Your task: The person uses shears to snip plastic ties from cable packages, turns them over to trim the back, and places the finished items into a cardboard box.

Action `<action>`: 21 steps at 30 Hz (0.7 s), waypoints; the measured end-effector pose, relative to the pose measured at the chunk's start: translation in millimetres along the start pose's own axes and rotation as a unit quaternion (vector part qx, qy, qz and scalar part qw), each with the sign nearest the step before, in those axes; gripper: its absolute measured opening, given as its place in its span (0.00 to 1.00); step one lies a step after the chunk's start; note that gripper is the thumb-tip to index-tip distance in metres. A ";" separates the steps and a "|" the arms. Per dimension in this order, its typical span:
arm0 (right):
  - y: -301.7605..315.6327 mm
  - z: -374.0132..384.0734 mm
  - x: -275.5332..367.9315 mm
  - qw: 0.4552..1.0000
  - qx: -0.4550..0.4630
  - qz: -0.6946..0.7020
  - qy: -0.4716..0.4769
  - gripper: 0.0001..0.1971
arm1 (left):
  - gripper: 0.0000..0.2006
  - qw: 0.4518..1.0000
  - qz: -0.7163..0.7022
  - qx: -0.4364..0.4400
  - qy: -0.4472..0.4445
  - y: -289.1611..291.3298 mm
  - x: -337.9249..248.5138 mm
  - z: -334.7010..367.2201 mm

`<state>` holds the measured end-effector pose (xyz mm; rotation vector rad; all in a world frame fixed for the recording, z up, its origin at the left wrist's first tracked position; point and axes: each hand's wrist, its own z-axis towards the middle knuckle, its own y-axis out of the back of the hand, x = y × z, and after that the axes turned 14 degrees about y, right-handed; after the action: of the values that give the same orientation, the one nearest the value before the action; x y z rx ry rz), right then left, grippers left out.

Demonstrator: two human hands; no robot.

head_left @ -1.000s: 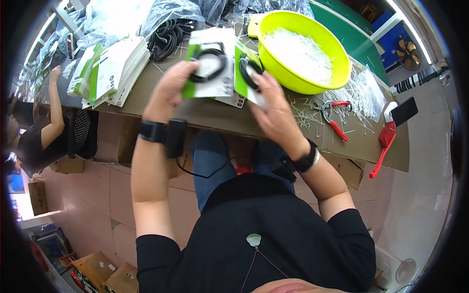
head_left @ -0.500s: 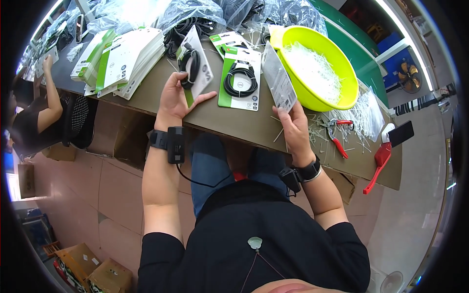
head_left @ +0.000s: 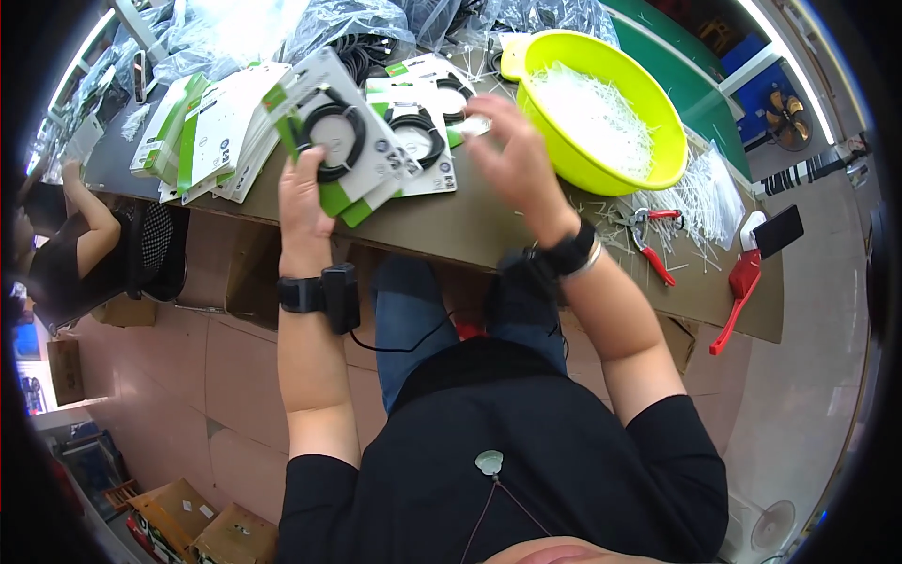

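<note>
My left hand grips a white and green card pack with a black coiled cable on it, tilted above the table edge. My right hand hovers with fingers apart over a second cable card pack that lies flat on the brown table. Its fingertips touch that pack's right edge. Both wrists wear black bands. A yellow-green bowl filled with white plastic ties stands just right of my right hand.
A stack of similar card packs lies at the left of the table, with clear bags of black cables behind. Red pliers, loose ties, a phone and a red-handled tool lie right. Another person sits far left.
My right hand no longer holds the card it had upright by the bowl; a pack now lies flat under it. My left hand has tilted its pack toward the stack.
</note>
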<state>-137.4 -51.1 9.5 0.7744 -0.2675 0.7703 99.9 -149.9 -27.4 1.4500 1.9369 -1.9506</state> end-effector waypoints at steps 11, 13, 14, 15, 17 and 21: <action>-43.3 23.1 -50.0 0.968 0.154 -0.183 -0.081 0.25 | 0.32 0.990 0.101 -0.019 -0.092 -5.9 23.9 11.6; -38.9 19.9 -44.3 0.974 0.159 -0.124 -0.100 0.25 | 0.31 0.993 0.088 -0.043 -0.068 -14.0 24.7 16.6; -34.0 20.5 -40.3 0.978 0.158 -0.066 -0.122 0.24 | 0.31 0.994 0.079 -0.051 -0.057 -20.3 24.1 22.4; -29.6 20.3 -37.0 0.977 0.157 -0.009 -0.144 0.23 | 0.31 0.995 0.069 -0.047 -0.059 -25.9 23.1 31.9; -24.2 13.1 -29.8 0.983 0.130 0.021 -0.125 0.21 | 0.27 0.993 0.099 -0.044 0.037 -34.3 22.3 51.9; 14.7 13.7 1.2 0.964 0.249 -0.089 -0.044 0.13 | 0.21 0.988 0.089 0.027 0.125 -36.9 23.2 68.4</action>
<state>-146.3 -53.5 27.4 1.2922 -0.0793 0.6385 25.9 -183.3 -27.7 1.8919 1.7775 -1.8322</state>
